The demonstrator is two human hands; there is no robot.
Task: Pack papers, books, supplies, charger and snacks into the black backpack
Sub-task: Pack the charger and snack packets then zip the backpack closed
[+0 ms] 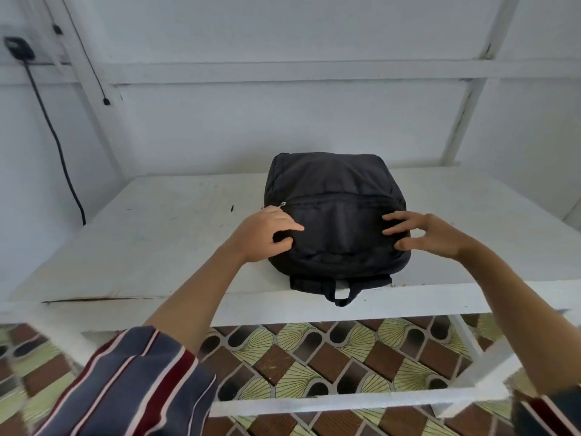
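Over the near half of the backpack [336, 184], my left hand [264, 234] rested at the left side of the front pocket. Its fingers were loosely bent and spread, the index finger stretched toward the middle and the thumb lower on the fabric. It gripped nothing; only the fingertips touched the cloth. My right hand [434, 234] mirrored it at the right side, fingers fanned out and slightly curved. I could not tell whether their tips touched the fabric or sat just above it. The thumb sat lower, near the bag's right edge, and that hand held nothing either.

The backpack lay flat on the table [157, 234], front face up, toward the near edge and a little right of the middle. A zip [339, 201] ran across it just beyond my hands, closed as far as I could see. Its silver pull [282, 204] lay right by my left knuckles. A loop [341, 298] at the bag's near end hung over the table's front edge.

The table was white and scuffed, with a dark crack [94, 299] along its front left edge. A striped sleeve [135, 382] covered my left upper arm; both forearms were bare. Below the white frame lay a floor [314, 357] of brown and green patterned tiles. Against the white wall [283, 127] at far left, a black cable [56, 136] dropped from a socket [19, 48] down behind the table.
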